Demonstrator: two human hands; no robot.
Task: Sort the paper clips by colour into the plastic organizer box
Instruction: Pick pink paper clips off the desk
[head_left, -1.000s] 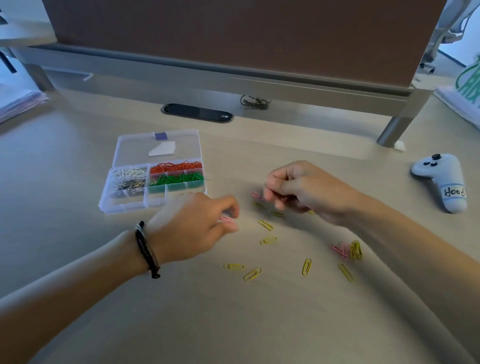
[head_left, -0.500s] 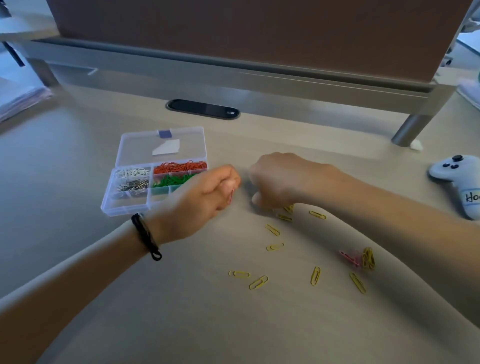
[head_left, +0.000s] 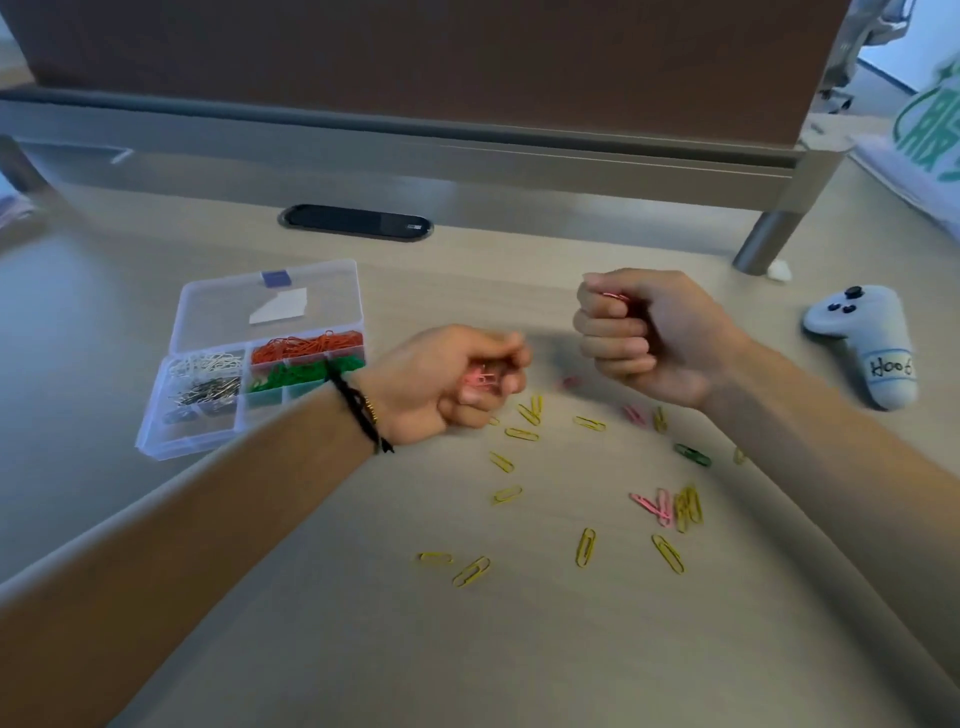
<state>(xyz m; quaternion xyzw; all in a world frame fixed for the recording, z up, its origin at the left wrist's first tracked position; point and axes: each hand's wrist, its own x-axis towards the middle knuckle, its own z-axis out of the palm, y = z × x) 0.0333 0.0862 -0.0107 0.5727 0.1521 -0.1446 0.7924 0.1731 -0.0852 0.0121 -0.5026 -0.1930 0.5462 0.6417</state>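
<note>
Clips (head_left: 480, 382) half-hidden inside curled left hand (head_left: 447, 382)

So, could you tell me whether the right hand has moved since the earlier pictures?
Yes. The right hand has lifted off the loose clips and gone back and right, toward the controller, and it grips pink clips.

Pale wood-grain tabletop (head_left: 311, 649) in an office, backed by a dark brown partition (head_left: 441, 57).
The partition sits on a grey metal rail (head_left: 467, 161) with a round leg (head_left: 769, 239) at right. A black oval cable port (head_left: 356, 222) is set into the tabletop. An office chair base (head_left: 852, 47) shows far right. Light is cool and dim.
</note>
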